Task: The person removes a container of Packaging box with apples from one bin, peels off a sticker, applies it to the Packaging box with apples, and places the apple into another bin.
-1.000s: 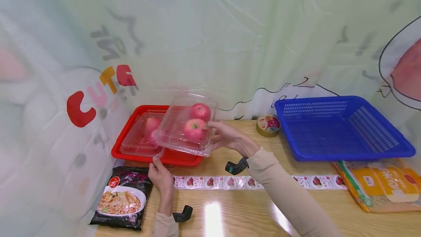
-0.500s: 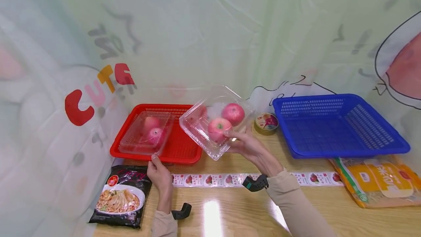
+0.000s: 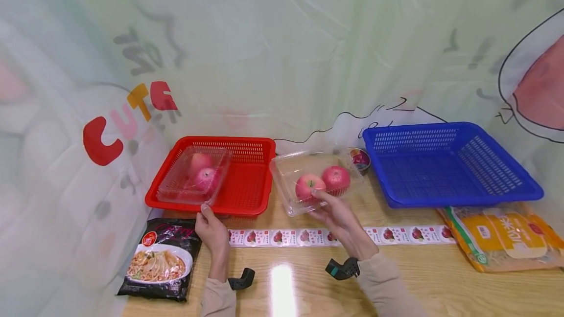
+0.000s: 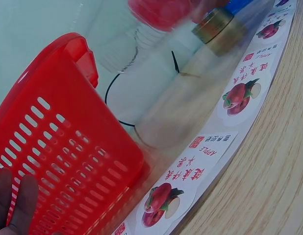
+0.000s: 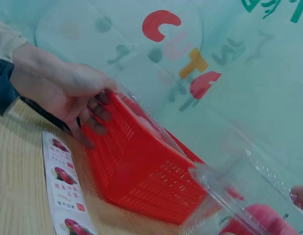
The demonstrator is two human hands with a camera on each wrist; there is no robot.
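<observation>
While right hand (image 3: 337, 216) grips clear apple box (image 3: 315, 180) between red basket (image 3: 246, 194) and blue basket (image 3: 445, 170), left hand (image 3: 211, 229) pinches red basket's near rim.

Both hands (image 3: 213, 229) (image 3: 338, 216) reach forward, fingers (image 5: 95, 113) curled in grips

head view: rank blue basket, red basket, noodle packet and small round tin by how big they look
1. blue basket, largest.
2. red basket, a bit smaller.
3. noodle packet, though it lies nearer the camera.
4. small round tin, smallest and partly hidden behind the clear apple box.
</observation>
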